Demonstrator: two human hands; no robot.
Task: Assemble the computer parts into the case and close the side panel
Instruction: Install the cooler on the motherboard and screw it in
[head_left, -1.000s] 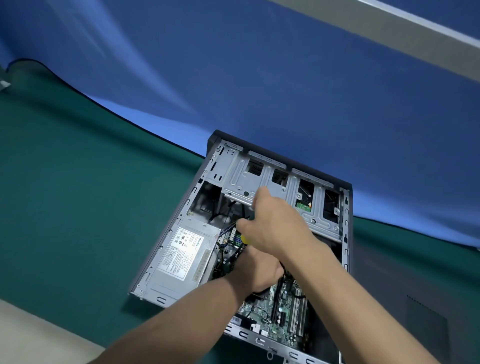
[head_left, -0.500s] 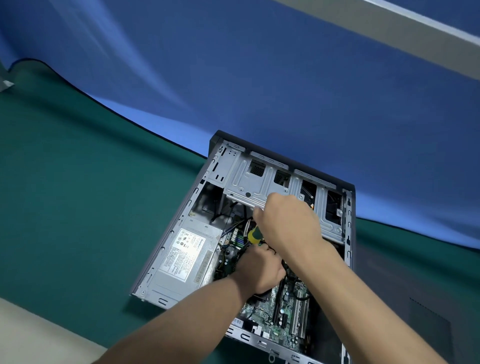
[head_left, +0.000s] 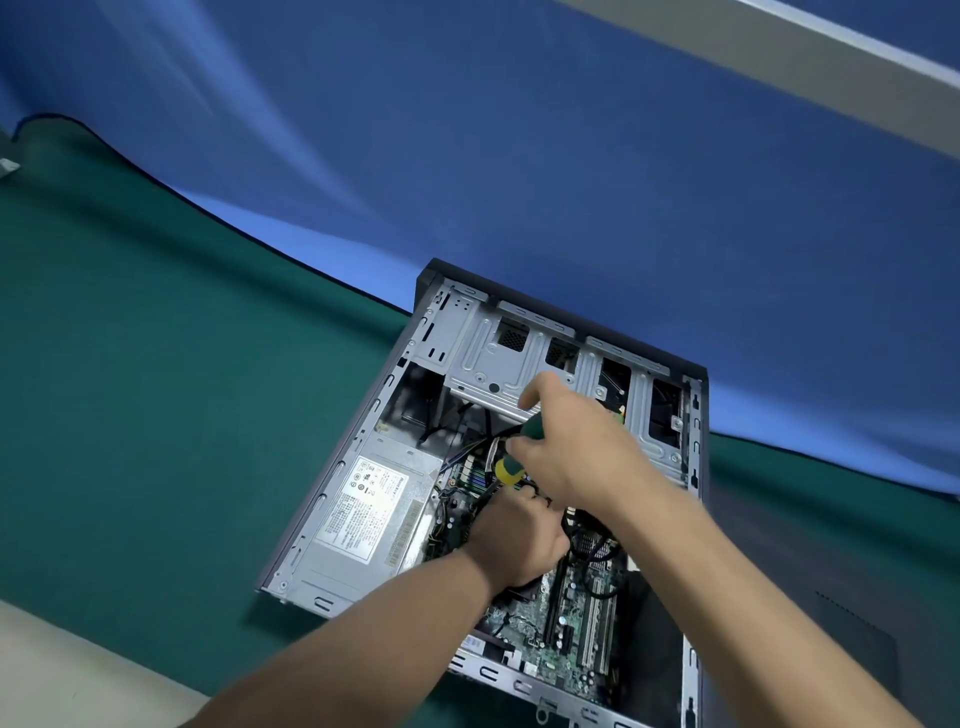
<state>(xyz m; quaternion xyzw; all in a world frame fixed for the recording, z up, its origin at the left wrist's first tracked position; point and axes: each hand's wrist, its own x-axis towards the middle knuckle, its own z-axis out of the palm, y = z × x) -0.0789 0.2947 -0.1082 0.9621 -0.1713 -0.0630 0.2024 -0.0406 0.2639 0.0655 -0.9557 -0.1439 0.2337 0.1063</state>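
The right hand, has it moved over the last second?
Yes. The right hand, gripping the screwdriver, shifted rightward along the drive cage.

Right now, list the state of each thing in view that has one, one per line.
Case: lying on its side, side panel off, inside exposed.
Screwdriver: gripped in the right hand, tip down inside the case.
Right hand: curled round the screwdriver handle.
Left hand: inside the case over the board; what it holds is hidden.
Power supply: seated in the case, label up.
Drive cage: mounted at the far end.
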